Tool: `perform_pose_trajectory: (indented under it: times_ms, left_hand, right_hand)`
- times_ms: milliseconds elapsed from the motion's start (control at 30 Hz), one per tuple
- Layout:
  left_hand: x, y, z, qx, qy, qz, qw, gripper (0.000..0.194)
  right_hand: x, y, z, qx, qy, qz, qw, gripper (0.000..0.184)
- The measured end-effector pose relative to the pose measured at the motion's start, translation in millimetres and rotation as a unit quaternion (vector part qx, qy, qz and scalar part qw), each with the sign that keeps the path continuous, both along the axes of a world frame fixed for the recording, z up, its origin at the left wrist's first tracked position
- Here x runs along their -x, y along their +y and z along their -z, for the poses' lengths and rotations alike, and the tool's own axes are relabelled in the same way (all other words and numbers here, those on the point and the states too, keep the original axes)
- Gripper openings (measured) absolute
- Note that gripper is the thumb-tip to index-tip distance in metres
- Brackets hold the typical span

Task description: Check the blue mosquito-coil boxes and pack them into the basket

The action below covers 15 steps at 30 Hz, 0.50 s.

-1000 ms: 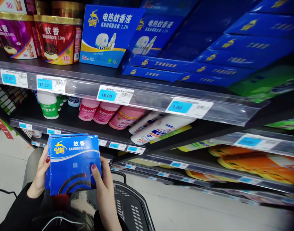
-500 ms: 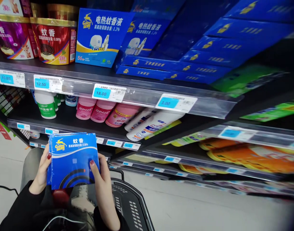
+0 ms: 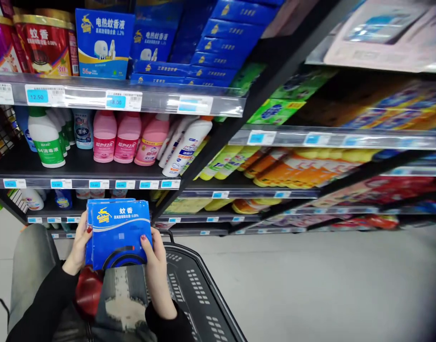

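A stack of flat blue mosquito coil boxes (image 3: 121, 228) is held upright in front of my lap, printed with a yellow deer and a dark coil. Round its left side wraps my left hand (image 3: 79, 247), thumb on the edge of the front box. My right hand (image 3: 156, 261) grips the opposite side, its thumb lying on the front face. Both hands are closed on the boxes; most fingers are hidden behind them. Below and to the right of the boxes stands a black shopping basket (image 3: 198, 289), near my right forearm.
Ahead, the upper shelf bears blue liquid repellent boxes (image 3: 104, 45) and red mosquito coil tubs (image 3: 44, 45). Pink bottles (image 3: 128, 137) and a white disinfectant bottle (image 3: 48, 142) stand on the shelf below. Orange bottles (image 3: 296, 168) line the shelves to the right. Grey floor (image 3: 310, 280) spreads below.
The view has swung to the right and down, so the shelves sit further left and more shelving on the right shows. Both hands still hold the boxes, now slightly further right in view.
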<state>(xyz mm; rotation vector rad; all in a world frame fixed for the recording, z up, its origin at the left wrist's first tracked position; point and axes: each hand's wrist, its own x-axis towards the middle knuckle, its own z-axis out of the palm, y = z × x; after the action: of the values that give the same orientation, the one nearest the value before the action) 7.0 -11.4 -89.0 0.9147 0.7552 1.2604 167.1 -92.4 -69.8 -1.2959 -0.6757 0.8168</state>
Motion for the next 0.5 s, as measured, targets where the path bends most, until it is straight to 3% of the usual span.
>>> perform_pose_trajectory:
  times_ms: [167, 300, 367, 433, 500]
  left_hand:
    - [-29, 6, 18.8, 0.017, -0.003, 0.057, 0.998, 0.052]
    - [-39, 7, 51.1, 0.080, -0.016, 0.066, 0.995, 0.052]
    - [-38, 5, 70.1, 0.107, -0.015, 0.055, 0.993, 0.052]
    - [-34, 3, 86.6, 0.128, -0.008, 0.048, 0.991, 0.053]
    - [-31, 1, 98.8, 0.145, -0.006, 0.041, 0.989, 0.054]
  right_hand:
    - [-20, 2, 35.3, 0.015, 0.029, 0.040, 0.999, 0.034]
    - [-38, -1, 62.8, 0.055, 0.004, 0.038, 0.998, 0.037]
    - [-47, -11, 64.8, 0.076, -0.035, 0.051, 0.995, 0.037]
    - [-52, -23, 56.3, 0.099, -0.121, 0.103, 0.982, 0.036]
    - [-48, -33, 42.2, 0.130, -0.266, 0.181, 0.938, 0.035]
